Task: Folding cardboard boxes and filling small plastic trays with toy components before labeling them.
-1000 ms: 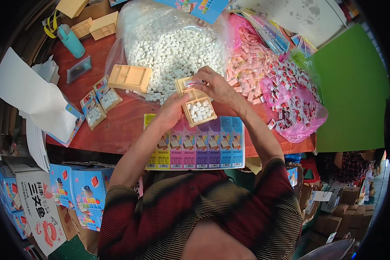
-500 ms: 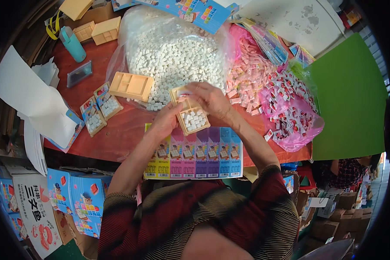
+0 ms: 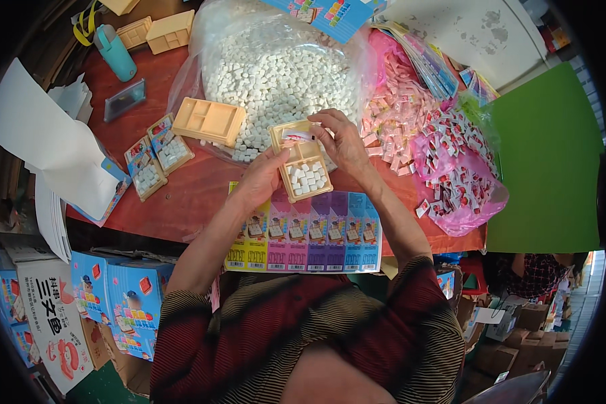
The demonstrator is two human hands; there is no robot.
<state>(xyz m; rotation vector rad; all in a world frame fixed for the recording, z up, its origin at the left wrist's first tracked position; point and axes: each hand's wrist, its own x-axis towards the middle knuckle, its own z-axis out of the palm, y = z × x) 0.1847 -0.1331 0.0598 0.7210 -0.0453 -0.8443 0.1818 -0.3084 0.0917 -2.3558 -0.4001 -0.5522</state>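
Note:
My left hand (image 3: pixel 261 178) grips the left side of a cream plastic compartment tray (image 3: pixel 291 192), its thumb over the rim. Small white blocks (image 3: pixel 308 178) fill the tray's near compartment, and a small white-and-red sachet (image 3: pixel 297 135) lies in the far one. At the tray's far right corner is my right hand (image 3: pixel 345 145), fingers curved and apart, with nothing visible between them. Beyond the tray, a big clear bag (image 3: pixel 276 74) spills white blocks. Another cream tray (image 3: pixel 209 121), with bare compartments, rests to the left of the bag.
Two filled trays (image 3: pixel 170 149) lie at left, near a turquoise bottle (image 3: pixel 116 57) and a clear case (image 3: pixel 124 99). Pink packets (image 3: pixel 394 108) and a pink bag of red-and-white sachets (image 3: pixel 461 195) are at right. A colourful printed sheet (image 3: pixel 306 236) lies at the red table's (image 3: pixel 209 209) near edge.
My right hand has drawn back from over the tray's far compartment to its far right corner, uncovering the sachet. My left hand still holds the tray. The whole view has shifted slightly.

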